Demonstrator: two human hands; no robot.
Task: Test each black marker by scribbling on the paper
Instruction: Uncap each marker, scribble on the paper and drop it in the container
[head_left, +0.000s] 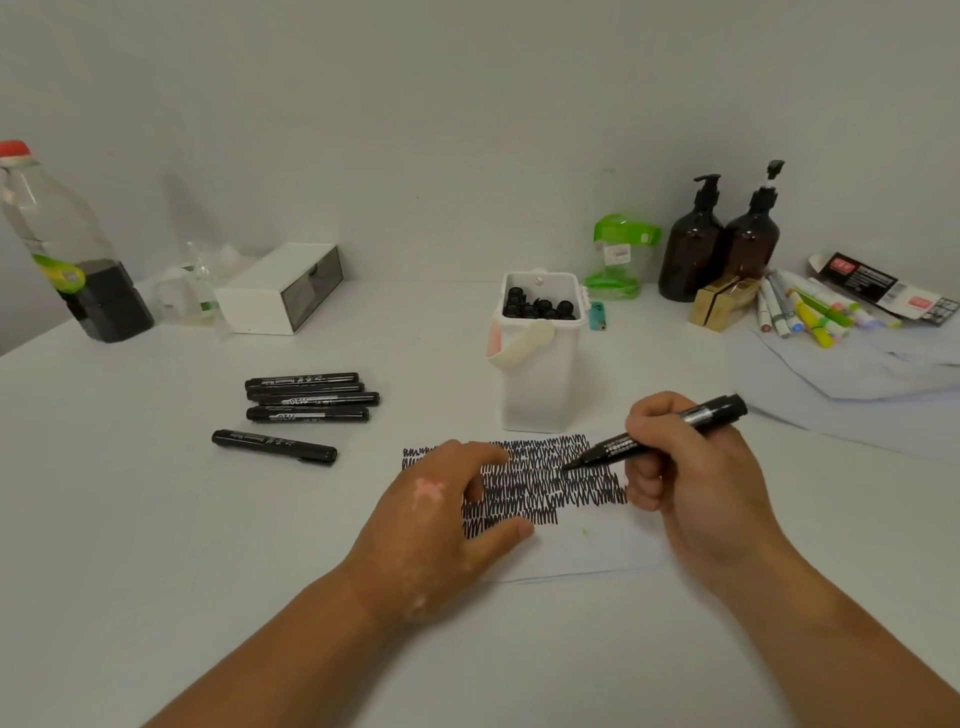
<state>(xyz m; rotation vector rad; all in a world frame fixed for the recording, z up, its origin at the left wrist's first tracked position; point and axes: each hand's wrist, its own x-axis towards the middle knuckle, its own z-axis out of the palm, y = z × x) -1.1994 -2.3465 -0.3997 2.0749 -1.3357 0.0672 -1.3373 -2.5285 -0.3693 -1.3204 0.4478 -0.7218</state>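
Note:
My right hand (691, 467) grips an uncapped black marker (660, 431), its tip touching the white paper (587, 551) among dense black scribbles (545, 483). The marker's cap sits on its rear end. My left hand (441, 519) lies flat on the paper's left part, fingers spread, holding nothing. Several capped black markers (311, 397) lie side by side on the table to the left, with one more (274, 446) a little nearer. A white bucket (537, 384) behind the paper holds several more black markers (540, 304), ends up.
A bottle with dark liquid (67, 260) stands far left, a white drawer box (283, 288) behind the markers. At back right: a green container (621, 257), two brown pump bottles (722, 244), coloured pens (810, 312), a lighter (598, 315), loose sheets (857, 379).

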